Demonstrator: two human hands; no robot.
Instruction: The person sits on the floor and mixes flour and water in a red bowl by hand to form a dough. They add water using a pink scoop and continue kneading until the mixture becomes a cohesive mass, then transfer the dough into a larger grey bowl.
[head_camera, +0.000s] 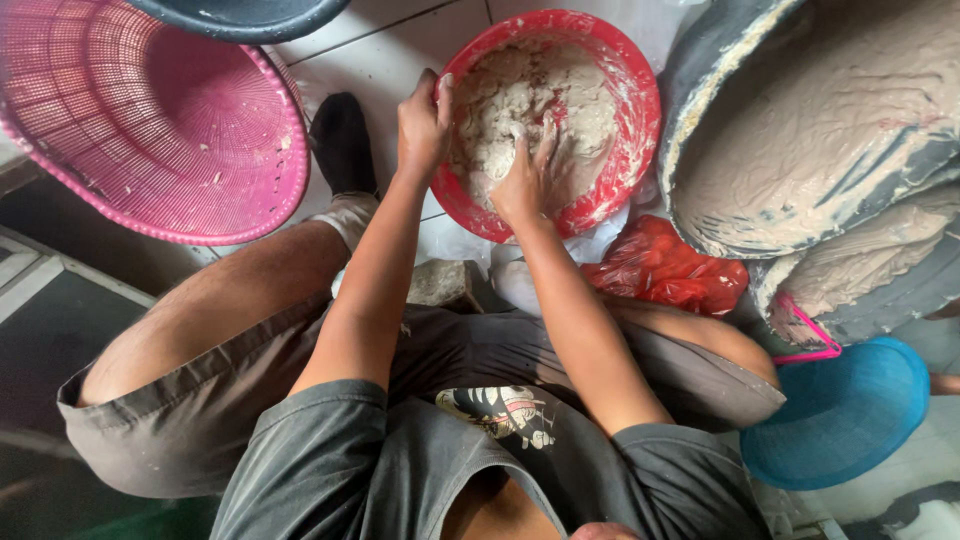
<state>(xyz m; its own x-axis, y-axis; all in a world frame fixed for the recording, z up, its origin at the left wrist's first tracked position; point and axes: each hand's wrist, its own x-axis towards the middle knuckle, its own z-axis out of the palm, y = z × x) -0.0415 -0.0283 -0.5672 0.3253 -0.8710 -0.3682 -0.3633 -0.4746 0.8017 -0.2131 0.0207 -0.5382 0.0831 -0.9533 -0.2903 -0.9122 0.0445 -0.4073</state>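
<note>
Red bowl holds pale dough; left hand grips its rim, right hand presses spread fingers into dough.

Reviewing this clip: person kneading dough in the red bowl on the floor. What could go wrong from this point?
1. The red bowl sits tilted toward the person, and the right hand presses into the dough; a hard push might tip it, though the left hand grips the rim.
2. The red plastic bag lies right beside the bowl and could get caught in the sticky dough.
3. The big tub crowds the bowl's far side, leaving little working room.
</note>
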